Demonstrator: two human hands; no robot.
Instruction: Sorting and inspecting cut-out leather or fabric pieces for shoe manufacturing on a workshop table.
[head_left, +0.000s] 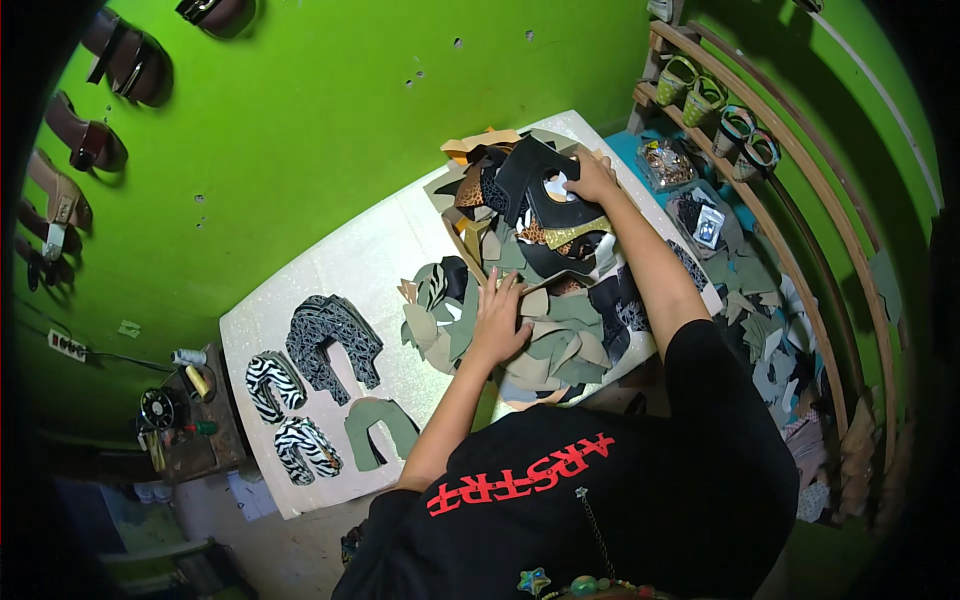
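Note:
A heap of cut material scraps (570, 345) in olive, beige, black and animal prints covers the right part of a white table. At the far side of the heap, my right hand (597, 182) grips the edge of a black sheet piece (535, 165) that has curved cutouts. My left hand (500, 322) lies on the near left of the heap, fingers apart, touching olive scraps. To the left lie stacked U-shaped pieces: grey-and-black patterned ones (335, 335), two zebra-print stacks (272, 385) and an olive piece (380, 430).
The white table (400, 240) stands against a green wall with sandals hung at left. A wooden rack (730, 150) with small shoes curves along the right, above more scraps (765, 330). A small wooden stand (205, 430) with thread spools (188, 356) is at left.

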